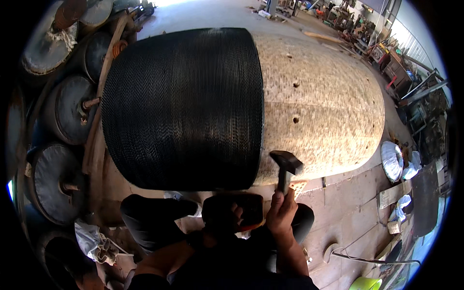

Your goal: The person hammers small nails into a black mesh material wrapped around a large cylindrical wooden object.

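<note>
1. Hammer, with a blocky dark metal head and a straight handle, points upward in your right hand, whose fingers are wrapped firmly around the handle.
2. Its head shows in front of the lower part of a large, pale wooden drum, just right of the black ridged covering; whether metal touches wood, you cannot tell from this angle.
3. Your left hand is at a dark, open box with an orange-red lower edge, between your knees. Shadow hides most of its fingers, so whether they grip anything cannot be told.
4. Your two hands are apart, the right one beside the box.
5. Across in front of you, the drum lies on its side: the covering wraps its left portion, while the right is bare, with small dark holes.
6. To your left, a long wooden beam runs beside dark, round-ended rollers.
7. To your right, a white ring-shaped bundle rests on the tiled floor.
</note>
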Demonstrator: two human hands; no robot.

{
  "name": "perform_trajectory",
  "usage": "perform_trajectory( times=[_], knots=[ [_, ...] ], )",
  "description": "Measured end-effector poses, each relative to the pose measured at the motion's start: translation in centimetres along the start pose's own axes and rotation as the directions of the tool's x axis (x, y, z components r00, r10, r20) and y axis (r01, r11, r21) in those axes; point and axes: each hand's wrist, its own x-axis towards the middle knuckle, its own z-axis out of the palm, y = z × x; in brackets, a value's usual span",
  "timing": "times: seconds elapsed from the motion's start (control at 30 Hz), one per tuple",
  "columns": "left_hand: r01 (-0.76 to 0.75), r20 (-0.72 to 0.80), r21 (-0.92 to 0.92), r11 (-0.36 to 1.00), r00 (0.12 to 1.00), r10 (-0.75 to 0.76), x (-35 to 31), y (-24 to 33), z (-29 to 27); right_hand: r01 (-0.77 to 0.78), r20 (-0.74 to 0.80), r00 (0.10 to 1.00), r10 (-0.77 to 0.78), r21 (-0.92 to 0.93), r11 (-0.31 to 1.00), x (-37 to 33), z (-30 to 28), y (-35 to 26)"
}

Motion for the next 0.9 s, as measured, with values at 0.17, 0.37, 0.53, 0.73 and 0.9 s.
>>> perform_trajectory(
  times=[0.17, 0.37, 0.53, 0.73, 0.9],
  knots=[
    [-0.023, 0.037, -0.055, 0.998, 0.999, 0.025, -1.6, -0.5, 1.1, 0.238, -0.193, 0.957, -0.218, 0.087, 0.967, -0.9, 0.7, 1.9],
    [0.117, 0.151, -0.06, 0.991, 0.983, -0.107, -0.5, 0.4, 0.3, 0.023, -0.09, 0.996, -0.005, 0.201, 0.979, -1.8, 1.2, 0.9],
    [0.089, 0.168, -0.114, 0.989, 0.983, -0.069, -1.1, 0.2, -1.0, 0.337, -0.185, 0.922, -0.34, -0.05, 0.94, -0.5, 0.1, 0.6],
    [-0.004, -0.113, -0.056, 0.998, 0.994, -0.003, -2.0, -0.4, 0.7, 0.06, -0.087, 0.995, -0.048, 0.143, 0.988, -1.6, 1.0, -0.1],
    [-0.057, -0.219, -0.039, 0.998, 0.975, 0.047, -1.4, -0.4, -0.1, 0.312, -0.225, 0.925, -0.305, -0.004, 0.95, -0.2, 1.2, 0.1]
  ],
)
